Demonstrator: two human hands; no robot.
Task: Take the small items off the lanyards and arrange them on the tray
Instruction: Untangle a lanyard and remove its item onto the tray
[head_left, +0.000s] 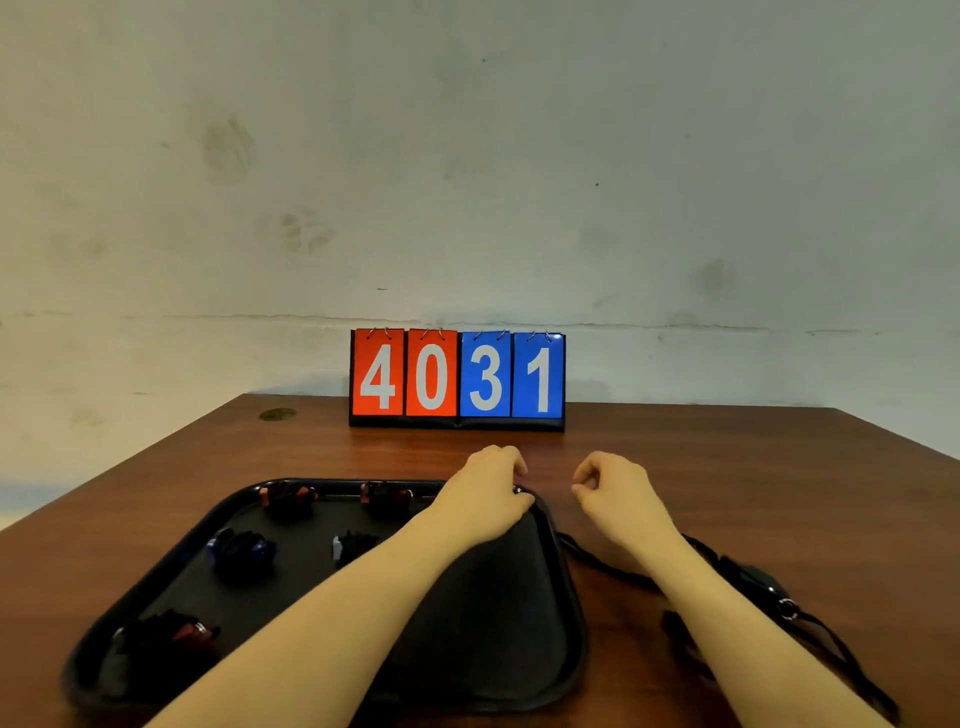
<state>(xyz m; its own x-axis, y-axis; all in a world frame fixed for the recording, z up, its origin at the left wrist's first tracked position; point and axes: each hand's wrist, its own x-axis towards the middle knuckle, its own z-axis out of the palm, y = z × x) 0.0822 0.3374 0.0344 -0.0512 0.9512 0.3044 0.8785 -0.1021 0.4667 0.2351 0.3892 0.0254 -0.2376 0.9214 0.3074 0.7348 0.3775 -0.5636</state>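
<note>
A black tray (563, 587) lies on the table's left half. Several small clip-like items sit on it: two red-and-black ones (288, 500) (387, 498) along the far rim, a blue one (241, 553), a grey-and-black one (349, 548) and a red one (174, 634) near the front left. My left hand (488, 491) is at the tray's far right corner, its fingers curled over a small item (517, 490) of which only a metal glint shows. My right hand (610, 486) hovers just right of the tray, fingers curled with nothing visible in them. Black lanyards (753, 582) lie under my right forearm.
A flip scoreboard (457, 376) reading 4031 stands at the back of the brown wooden table (753, 467), close to a pale wall. The lanyard straps trail toward the table's front right edge.
</note>
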